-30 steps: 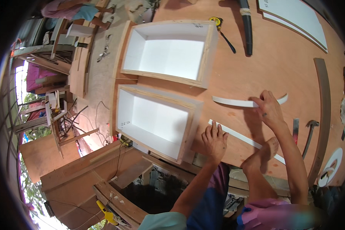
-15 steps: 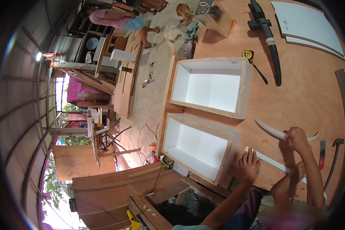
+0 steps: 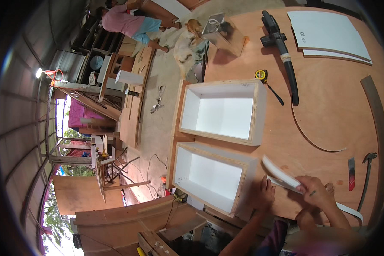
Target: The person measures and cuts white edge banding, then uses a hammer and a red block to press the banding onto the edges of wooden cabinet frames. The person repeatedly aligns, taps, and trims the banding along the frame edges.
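A narrow flexible white strip (image 3: 281,172) is in my right hand (image 3: 315,190), its fingers closed around it and the free end sticking up beyond the grip. Close under it, a white strip lies along the brown board, and a length curls at the lower right. My left hand (image 3: 265,195) rests with extended fingers at the strip's near end, beside a white drawer box (image 3: 217,170). What looks like a bare foot (image 3: 305,218) is partly hidden beneath my right forearm. Another thin curved strip (image 3: 307,135) lies loose on the board.
A second white box (image 3: 219,110) sits beyond the first. Around the board are a tape measure (image 3: 261,77), a black blower-like tool (image 3: 281,51), white panels (image 3: 330,36), a red-ended flat tool (image 3: 351,174) and a claw hammer (image 3: 364,183). A dog (image 3: 185,49) and a person (image 3: 128,21) are farther off.
The thin curved strip has left my right hand and lies farther away. That hand has come lower and nearer my left, now holding a white strip. The whole view has shifted slightly.
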`<state>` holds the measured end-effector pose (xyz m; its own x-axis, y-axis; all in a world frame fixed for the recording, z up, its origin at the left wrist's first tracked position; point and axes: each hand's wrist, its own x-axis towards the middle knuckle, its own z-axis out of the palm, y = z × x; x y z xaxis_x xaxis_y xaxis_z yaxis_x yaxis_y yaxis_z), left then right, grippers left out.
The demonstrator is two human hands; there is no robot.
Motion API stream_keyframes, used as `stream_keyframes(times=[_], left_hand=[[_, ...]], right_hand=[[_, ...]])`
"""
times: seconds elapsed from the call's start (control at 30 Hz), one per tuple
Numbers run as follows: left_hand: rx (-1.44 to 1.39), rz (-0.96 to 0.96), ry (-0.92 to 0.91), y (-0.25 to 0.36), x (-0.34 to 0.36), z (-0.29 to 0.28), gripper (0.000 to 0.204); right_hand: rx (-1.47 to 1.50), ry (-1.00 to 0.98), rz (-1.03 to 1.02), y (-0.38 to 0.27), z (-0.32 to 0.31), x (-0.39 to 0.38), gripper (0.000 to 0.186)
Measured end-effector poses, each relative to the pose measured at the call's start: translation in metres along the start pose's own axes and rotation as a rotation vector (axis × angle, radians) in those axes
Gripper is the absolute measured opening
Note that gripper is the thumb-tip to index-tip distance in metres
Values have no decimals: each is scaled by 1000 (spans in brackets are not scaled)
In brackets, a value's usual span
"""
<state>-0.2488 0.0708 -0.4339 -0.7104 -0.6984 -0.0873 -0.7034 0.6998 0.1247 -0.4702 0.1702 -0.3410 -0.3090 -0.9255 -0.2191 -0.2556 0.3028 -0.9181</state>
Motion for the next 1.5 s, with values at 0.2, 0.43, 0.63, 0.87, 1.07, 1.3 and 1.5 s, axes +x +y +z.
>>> stream_keyframes(times=[0.2, 0.43, 0.63, 0.87, 1.07, 1.3, 1.5], left_hand=[[118, -70, 56, -10, -3, -2, 48], [134, -37, -112, -47, -30, 73, 42], [-235, -97, -21, -30, -16, 52, 43], [136, 295, -34, -36, -12, 36, 43], [-30, 485, -16, -36, 7, 23, 43], [-72, 473, 51, -32, 21, 17, 39], [-69, 404, 62, -32, 17, 17, 37]], right_hand=[[-321, -85, 235, 46, 55, -36, 26], [-479, -167, 561, 91, 73, -43, 29], [-523, -82, 454, 94, 78, -41, 21], [-471, 58, 273, 104, 90, -37, 18], [-482, 51, 379, 102, 93, -32, 18], [-370, -30, 519, 86, 81, -16, 19], [-520, -21, 244, 88, 77, -52, 25]])
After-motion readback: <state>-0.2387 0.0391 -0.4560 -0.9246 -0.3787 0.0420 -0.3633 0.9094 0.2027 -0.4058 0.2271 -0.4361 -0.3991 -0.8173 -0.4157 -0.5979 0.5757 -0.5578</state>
